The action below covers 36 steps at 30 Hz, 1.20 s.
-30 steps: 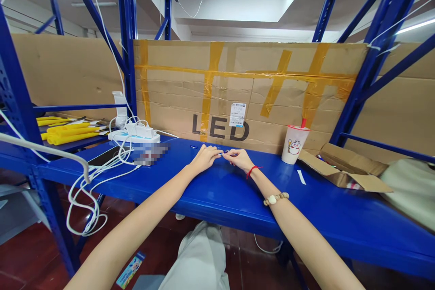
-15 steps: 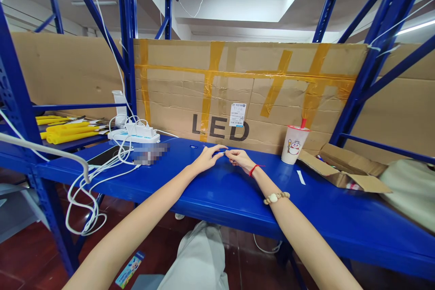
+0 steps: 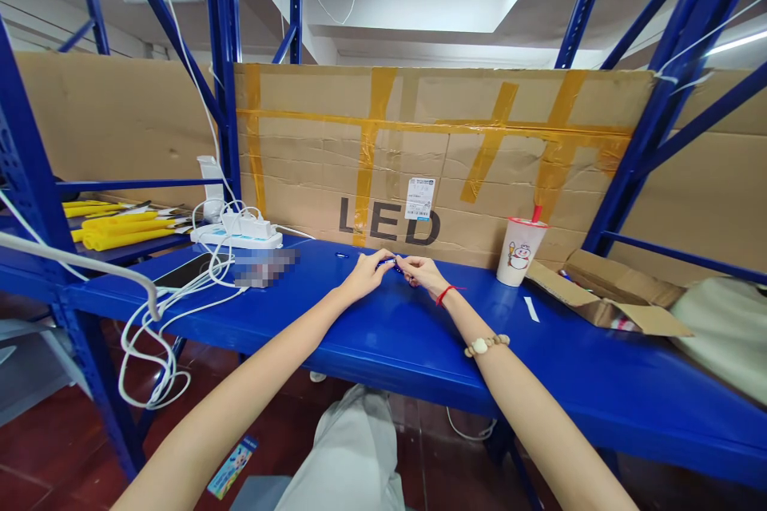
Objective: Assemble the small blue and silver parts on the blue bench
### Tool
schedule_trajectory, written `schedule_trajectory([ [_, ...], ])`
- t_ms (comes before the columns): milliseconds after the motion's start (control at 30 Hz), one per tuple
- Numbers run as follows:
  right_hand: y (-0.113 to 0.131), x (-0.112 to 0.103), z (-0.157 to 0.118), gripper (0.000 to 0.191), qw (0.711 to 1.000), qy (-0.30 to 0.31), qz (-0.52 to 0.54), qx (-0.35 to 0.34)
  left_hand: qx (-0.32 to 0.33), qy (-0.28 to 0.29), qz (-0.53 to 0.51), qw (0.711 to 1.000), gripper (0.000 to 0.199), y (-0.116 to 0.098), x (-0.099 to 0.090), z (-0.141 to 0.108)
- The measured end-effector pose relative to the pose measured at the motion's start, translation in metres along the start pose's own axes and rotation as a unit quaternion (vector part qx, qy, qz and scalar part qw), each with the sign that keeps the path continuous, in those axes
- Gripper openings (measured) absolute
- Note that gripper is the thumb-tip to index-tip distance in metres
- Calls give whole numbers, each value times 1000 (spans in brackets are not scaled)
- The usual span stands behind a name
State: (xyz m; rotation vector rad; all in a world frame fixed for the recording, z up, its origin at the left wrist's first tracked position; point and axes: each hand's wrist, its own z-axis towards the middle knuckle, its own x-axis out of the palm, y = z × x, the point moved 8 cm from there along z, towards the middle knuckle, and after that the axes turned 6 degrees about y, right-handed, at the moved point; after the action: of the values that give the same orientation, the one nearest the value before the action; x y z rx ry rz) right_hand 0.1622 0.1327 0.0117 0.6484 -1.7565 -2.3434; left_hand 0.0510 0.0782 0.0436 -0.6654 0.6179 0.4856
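Observation:
My left hand (image 3: 364, 275) and my right hand (image 3: 423, 272) meet above the blue table, fingertips nearly touching. Between them is a slim, dark blue pen (image 3: 398, 266), mostly covered by the fingers. Both hands pinch it, the left from the left side and the right from the other. A small dark blue piece, like a pen cap (image 3: 341, 255), lies on the table just left of my left hand.
At the right stand a paper cup (image 3: 518, 254) with a red straw and an open cardboard box (image 3: 617, 299), near a white strip (image 3: 531, 309). To the left are a power strip (image 3: 236, 236), tangled white cables (image 3: 159, 335) and a phone (image 3: 184, 271). Taped cardboard (image 3: 300, 168) walls the back.
My fingers have drawn closer together around the pen, the right hand shifting slightly left. The view has tilted a little; the cup, box and cables stay put.

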Motion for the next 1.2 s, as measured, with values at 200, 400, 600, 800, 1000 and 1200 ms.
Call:
schedule_trajectory([
  [200,13,-7,0,48,994,-69,-23,-80,-52,8,-34,998,23,11,-2,4],
  [400,26,-4,0,43,987,-26,-48,-153,-74,75,-202,974,28,20,13,5],
  [600,32,-6,-2,39,984,17,-78,-157,-127,158,-366,908,42,18,27,1],
  [800,37,-5,-5,37,982,28,-82,-168,-130,180,-362,905,43,15,28,-2],
  [1000,32,-8,-2,38,986,13,-69,-151,-132,134,-341,921,39,18,23,-2],
  [1200,13,-8,0,41,995,25,-78,-50,-102,88,-294,946,34,12,15,-2],
])
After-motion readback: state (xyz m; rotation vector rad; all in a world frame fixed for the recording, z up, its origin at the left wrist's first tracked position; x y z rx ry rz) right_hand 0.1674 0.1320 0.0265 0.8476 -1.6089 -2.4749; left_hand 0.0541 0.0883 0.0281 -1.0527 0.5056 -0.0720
